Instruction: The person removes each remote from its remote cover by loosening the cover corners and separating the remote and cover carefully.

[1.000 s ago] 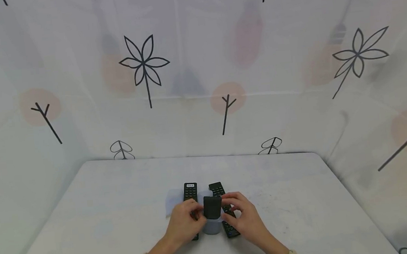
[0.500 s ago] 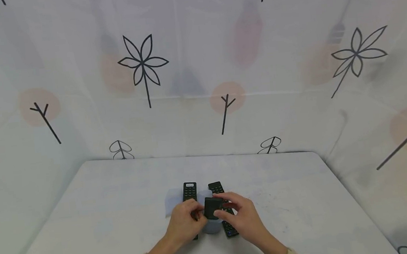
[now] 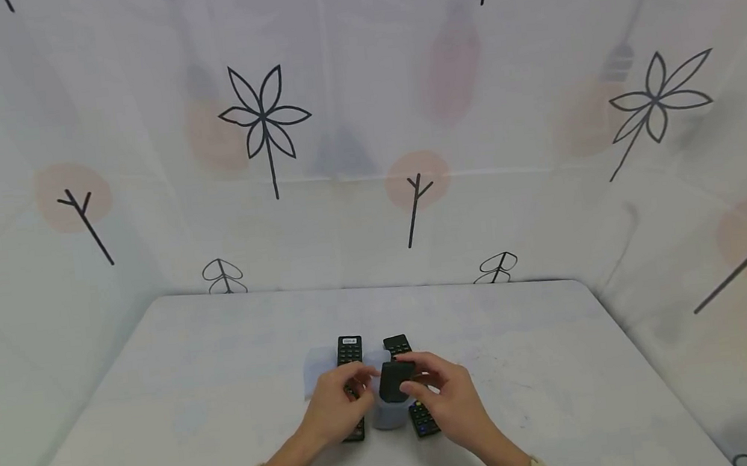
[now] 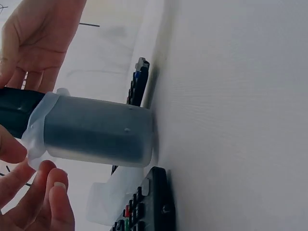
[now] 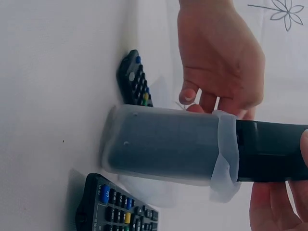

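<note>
A dark remote control (image 5: 269, 150) stands upright in a translucent protective sleeve (image 4: 98, 132), its bare end sticking out of the top. My right hand (image 3: 453, 398) grips that end, the thumb on its near face and the fingers behind. At the sleeve's crumpled rim (image 5: 226, 159), my left hand (image 3: 336, 409) pinches the loose edge between thumb and forefinger, as the left wrist view shows. The sleeve's lower end is right at the tabletop.
Two more black remotes lie on the white table (image 3: 227, 397), the left remote (image 3: 349, 348) and the right remote (image 3: 425, 419), flanking the sleeve. Another translucent sleeve (image 3: 319, 366) lies flat beside the left one. A patterned cloth wall (image 3: 347, 235) rises behind the table.
The right thumb has come onto the near face of the remote, whose top has shifted slightly right. My left hand has drawn a little to the left, its thumb and forefinger spread slightly.
</note>
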`<state>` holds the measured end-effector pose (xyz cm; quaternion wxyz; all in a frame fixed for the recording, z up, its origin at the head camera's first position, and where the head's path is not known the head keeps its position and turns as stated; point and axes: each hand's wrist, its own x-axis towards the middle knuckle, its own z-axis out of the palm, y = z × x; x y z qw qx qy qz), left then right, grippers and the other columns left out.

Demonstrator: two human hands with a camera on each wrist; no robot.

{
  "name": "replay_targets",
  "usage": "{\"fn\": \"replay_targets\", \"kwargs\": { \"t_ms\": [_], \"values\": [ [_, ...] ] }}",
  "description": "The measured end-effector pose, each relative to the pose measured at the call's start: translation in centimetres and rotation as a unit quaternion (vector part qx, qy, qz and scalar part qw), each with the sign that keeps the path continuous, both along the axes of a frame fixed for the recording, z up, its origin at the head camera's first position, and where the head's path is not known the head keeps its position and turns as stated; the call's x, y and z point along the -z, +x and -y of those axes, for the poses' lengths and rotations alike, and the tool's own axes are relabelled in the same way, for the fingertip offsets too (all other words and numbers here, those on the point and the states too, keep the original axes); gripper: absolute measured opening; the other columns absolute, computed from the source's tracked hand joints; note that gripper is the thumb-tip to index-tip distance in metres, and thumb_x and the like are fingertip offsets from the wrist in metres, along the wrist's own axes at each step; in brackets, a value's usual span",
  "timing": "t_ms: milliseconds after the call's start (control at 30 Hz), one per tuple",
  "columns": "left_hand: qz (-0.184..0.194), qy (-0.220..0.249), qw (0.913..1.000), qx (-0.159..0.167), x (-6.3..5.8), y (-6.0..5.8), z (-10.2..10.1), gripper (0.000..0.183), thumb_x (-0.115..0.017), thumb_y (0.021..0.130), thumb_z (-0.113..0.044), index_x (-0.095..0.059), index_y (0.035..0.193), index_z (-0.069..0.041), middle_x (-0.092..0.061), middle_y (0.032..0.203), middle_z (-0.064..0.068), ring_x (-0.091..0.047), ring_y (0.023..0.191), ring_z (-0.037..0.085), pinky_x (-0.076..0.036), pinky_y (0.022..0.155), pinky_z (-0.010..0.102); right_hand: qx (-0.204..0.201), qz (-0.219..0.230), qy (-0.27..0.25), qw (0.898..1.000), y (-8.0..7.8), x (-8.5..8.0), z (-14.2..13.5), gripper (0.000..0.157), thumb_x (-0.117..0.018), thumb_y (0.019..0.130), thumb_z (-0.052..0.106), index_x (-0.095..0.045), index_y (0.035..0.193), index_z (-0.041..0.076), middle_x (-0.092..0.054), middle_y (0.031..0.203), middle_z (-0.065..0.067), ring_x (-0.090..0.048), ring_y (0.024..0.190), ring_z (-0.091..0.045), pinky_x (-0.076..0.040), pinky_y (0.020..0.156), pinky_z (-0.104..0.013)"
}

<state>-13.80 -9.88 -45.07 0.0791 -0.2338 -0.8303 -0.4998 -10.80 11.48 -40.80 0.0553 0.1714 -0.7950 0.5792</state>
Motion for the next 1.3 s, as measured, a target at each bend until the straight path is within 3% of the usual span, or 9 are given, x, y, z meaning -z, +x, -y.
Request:
{"fn": "replay_targets", "kwargs": {
  "t_ms": [167, 333, 567, 733, 933, 1067, 1300],
  "values": [
    [0.045, 0.015, 0.9989, 0.006, -0.3, -0.1, 0.3, 0.013, -0.065, 0.094, -0.009, -0.069, 0.107, -0.010, -0.063, 0.084, -0.008, -0.061, 0.071, 0.007, -0.052, 0.061, 0.025, -0.016, 0.005, -0.004, 1.000, 0.1, -0.2, -0.1, 0.036, -0.075, 0.087, 0.008, -0.067, 0.121, 0.013, -0.068, 0.114, -0.001, -0.066, 0.099, -0.018, -0.054, 0.088, -0.031],
    [0.072, 0.023, 0.9971, 0.008, -0.5, -0.3, 0.3, 0.022, -0.065, 0.098, -0.021, -0.064, 0.113, -0.005, -0.065, 0.084, -0.006, -0.062, 0.068, 0.008, -0.051, 0.059, 0.026, -0.047, -0.014, -0.013, 0.999, 0.2, -0.4, -0.2, 0.034, -0.074, 0.089, 0.011, -0.066, 0.122, 0.010, -0.068, 0.115, -0.002, -0.066, 0.102, -0.018, -0.054, 0.090, -0.035],
    [0.112, 0.002, 0.9936, 0.015, -1.0, -0.5, 0.2, 0.028, -0.062, 0.099, -0.036, -0.070, 0.106, -0.010, -0.064, 0.076, -0.008, -0.060, 0.061, 0.010, -0.050, 0.057, 0.027, -0.091, -0.056, -0.015, 0.994, 0.3, -0.5, -0.4, 0.035, -0.072, 0.089, 0.005, -0.065, 0.122, 0.014, -0.067, 0.114, -0.002, -0.065, 0.107, -0.019, -0.052, 0.093, -0.034],
    [0.126, 0.011, 0.9917, 0.023, -1.3, -0.5, 0.2, 0.021, -0.064, 0.099, -0.030, -0.072, 0.098, -0.010, -0.067, 0.077, -0.005, -0.060, 0.062, 0.010, -0.052, 0.058, 0.027, -0.112, -0.078, -0.023, 0.990, 0.4, -0.6, -0.5, 0.034, -0.070, 0.091, 0.005, -0.065, 0.123, 0.015, -0.066, 0.114, -0.003, -0.064, 0.108, -0.019, -0.053, 0.091, -0.034],
    [0.167, 0.082, 0.9822, 0.023, -1.9, -0.2, 0.2, 0.016, -0.064, 0.098, -0.017, -0.071, 0.100, -0.002, -0.071, 0.083, 0.005, -0.060, 0.064, 0.013, -0.054, 0.058, 0.026, -0.122, -0.102, -0.042, 0.986, 0.3, -0.4, -0.7, 0.037, -0.067, 0.091, -0.002, -0.064, 0.126, 0.008, -0.067, 0.115, -0.009, -0.064, 0.108, -0.020, -0.053, 0.091, -0.035],
    [0.190, 0.116, 0.9748, 0.007, -2.3, -0.2, 0.0, 0.016, -0.062, 0.099, -0.009, -0.068, 0.102, 0.005, -0.070, 0.078, 0.008, -0.056, 0.059, 0.013, -0.052, 0.056, 0.025, -0.110, -0.094, -0.046, 0.988, 0.2, -0.4, -0.9, 0.038, -0.069, 0.091, 0.000, -0.064, 0.127, 0.010, -0.066, 0.117, -0.008, -0.063, 0.111, -0.020, -0.052, 0.094, -0.035],
    [0.180, 0.124, 0.9757, -0.022, -2.5, -0.3, 0.2, 0.014, -0.061, 0.099, -0.009, -0.066, 0.102, 0.003, -0.069, 0.074, 0.007, -0.058, 0.060, 0.018, -0.052, 0.056, 0.028, -0.098, -0.085, -0.071, 0.989, 0.1, -0.1, -1.0, 0.029, -0.065, 0.093, -0.003, -0.063, 0.119, 0.009, -0.065, 0.121, -0.010, -0.061, 0.116, -0.023, -0.051, 0.095, -0.035]
  ]
}}
